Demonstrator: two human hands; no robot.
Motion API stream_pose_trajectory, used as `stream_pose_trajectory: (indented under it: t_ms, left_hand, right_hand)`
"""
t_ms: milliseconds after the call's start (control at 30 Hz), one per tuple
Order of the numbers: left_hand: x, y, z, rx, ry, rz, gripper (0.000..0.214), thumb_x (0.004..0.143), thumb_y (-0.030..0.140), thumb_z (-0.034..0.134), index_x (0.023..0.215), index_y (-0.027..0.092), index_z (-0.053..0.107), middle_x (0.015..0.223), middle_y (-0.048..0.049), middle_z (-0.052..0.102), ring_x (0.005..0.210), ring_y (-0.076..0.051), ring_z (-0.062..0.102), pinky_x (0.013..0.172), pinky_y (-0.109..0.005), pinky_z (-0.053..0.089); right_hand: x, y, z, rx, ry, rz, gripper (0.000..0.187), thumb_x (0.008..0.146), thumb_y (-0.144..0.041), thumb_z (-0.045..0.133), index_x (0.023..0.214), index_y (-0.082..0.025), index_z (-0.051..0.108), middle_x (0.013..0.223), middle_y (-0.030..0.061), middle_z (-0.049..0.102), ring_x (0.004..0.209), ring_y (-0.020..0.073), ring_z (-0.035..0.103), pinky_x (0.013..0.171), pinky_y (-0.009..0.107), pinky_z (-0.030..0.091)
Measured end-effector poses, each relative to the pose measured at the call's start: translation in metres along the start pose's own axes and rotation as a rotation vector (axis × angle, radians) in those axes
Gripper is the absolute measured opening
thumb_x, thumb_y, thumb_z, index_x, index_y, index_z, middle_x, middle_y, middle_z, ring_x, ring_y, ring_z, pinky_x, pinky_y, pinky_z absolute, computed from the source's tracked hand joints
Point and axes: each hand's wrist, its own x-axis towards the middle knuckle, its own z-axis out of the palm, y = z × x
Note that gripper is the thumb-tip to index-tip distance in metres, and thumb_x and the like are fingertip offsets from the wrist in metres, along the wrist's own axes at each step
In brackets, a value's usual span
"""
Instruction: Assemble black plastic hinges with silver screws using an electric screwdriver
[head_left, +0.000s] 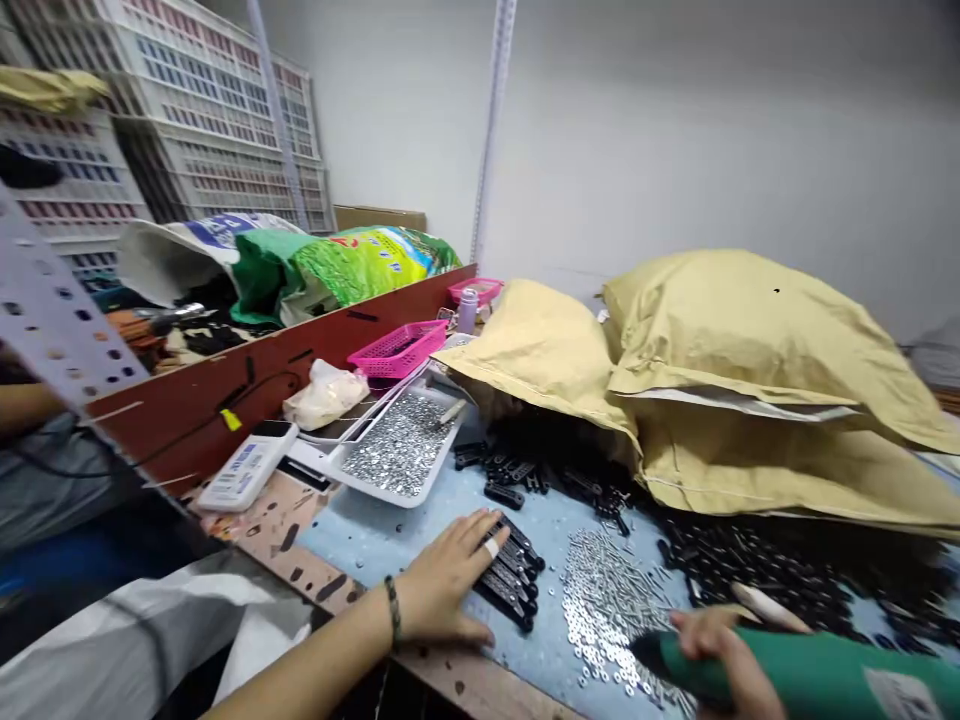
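green cylindrical handle (817,678) clamped in grip of right hand (716,650); left hand (448,585) flat, grip apart, on black strips (517,585)

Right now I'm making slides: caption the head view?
Left hand rests on stacked black parts; right hand holds a green tool by silver washers.

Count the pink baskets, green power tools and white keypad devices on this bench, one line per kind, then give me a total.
Pink baskets: 2, the second one farther back
Green tool: 1, gripped in the right hand
White keypad device: 1
Total: 4
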Motion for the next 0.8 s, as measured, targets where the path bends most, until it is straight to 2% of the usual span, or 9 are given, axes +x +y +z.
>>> stream_pose_trajectory:
  t_ms: [67,133,233,300,400,533,800]
  left_hand:
    - [0.027,-0.014,0.008,0.049,-0.041,0.041,0.115,0.059,0.057,0.079,0.147,0.014,0.018,0.153,-0.0181,0.01,0.139,-0.039,0.009,0.111,-0.058,0.016]
    - [0.04,-0.022,0.016,0.046,-0.059,0.067,0.113,0.061,0.064,0.074,0.147,0.014,0.02,0.152,-0.0172,0.014,0.139,-0.037,0.01,0.111,-0.058,0.015]
    - [0.043,-0.024,0.023,0.01,-0.065,0.078,0.104,0.066,0.066,0.069,0.146,0.015,0.026,0.15,-0.0155,0.025,0.139,-0.035,0.017,0.112,-0.056,0.016]
    - [0.039,-0.024,0.025,-0.008,-0.047,0.071,0.104,0.064,0.065,0.072,0.144,0.016,0.029,0.149,-0.0153,0.027,0.138,-0.035,0.018,0.112,-0.055,0.016]
    - [0.035,-0.023,0.026,-0.03,-0.013,0.072,0.102,0.064,0.062,0.074,0.144,0.017,0.029,0.149,-0.0136,0.028,0.139,-0.035,0.016,0.112,-0.055,0.017]
    - [0.034,-0.026,0.03,-0.069,-0.004,0.073,0.095,0.071,0.06,0.069,0.145,0.018,0.027,0.15,-0.0127,0.027,0.138,-0.035,0.016,0.111,-0.055,0.021]
    - [0.033,-0.03,0.044,-0.134,0.068,0.074,0.094,0.073,0.055,0.071,0.146,0.021,0.024,0.148,-0.0127,0.029,0.137,-0.035,0.021,0.111,-0.053,0.027]
  right_hand:
    - [0.003,0.006,0.021,0.064,0.015,0.011,0.028,0.081,-0.022,0.066,0.106,-0.02,0.053,0.062,-0.0052,0.053,0.055,0.0127,0.052,0.067,0.036,0.051]
    - [0.009,0.013,0.042,0.155,0.016,0.023,0.024,0.081,-0.02,0.064,0.102,-0.021,0.051,0.057,-0.0064,0.05,0.051,0.0118,0.049,0.062,0.033,0.048]
    - [0.018,0.026,0.066,0.239,-0.044,0.028,0.016,0.086,-0.022,0.058,0.098,-0.021,0.049,0.057,-0.0068,0.048,0.051,0.0107,0.048,0.06,0.031,0.045]
    - [0.022,0.036,0.075,0.272,-0.099,0.024,0.013,0.087,-0.023,0.056,0.098,-0.021,0.048,0.058,-0.0072,0.047,0.05,0.0103,0.047,0.059,0.03,0.044]
    - [0.023,0.049,0.085,0.283,-0.167,0.034,0.012,0.088,-0.025,0.054,0.099,-0.022,0.047,0.058,-0.0075,0.047,0.049,0.0104,0.046,0.056,0.029,0.042]
    - [0.022,0.063,0.092,0.234,-0.237,0.077,0.014,0.088,-0.027,0.054,0.1,-0.023,0.046,0.057,-0.0079,0.047,0.048,0.0112,0.047,0.055,0.029,0.042]
    - [0.027,0.076,0.103,0.228,-0.31,0.205,0.019,0.085,-0.029,0.06,0.094,-0.023,0.045,0.056,-0.0084,0.046,0.044,0.0106,0.046,0.047,0.026,0.04]
